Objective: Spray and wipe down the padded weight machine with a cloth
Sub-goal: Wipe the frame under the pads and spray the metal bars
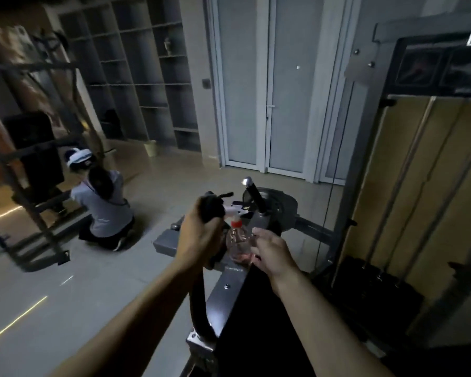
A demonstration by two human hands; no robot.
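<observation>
Cloth point(212, 208) bunched in left hand point(201, 235), spray bottle point(237, 242) blurred beside right hand point(273, 251)

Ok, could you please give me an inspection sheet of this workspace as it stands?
Surface: black pad on grey frame, dimly lit; wetness cannot be told.
Job's things: dark cloth; clear spray bottle, red collar.
Clutter: pale bin, far off.
Hands: left hand grips cloth; right hand at bottle, grip unclear.
Cables: one cable hangs by the weight stack.
Surroundings: kneeling person, shelves, doors.
</observation>
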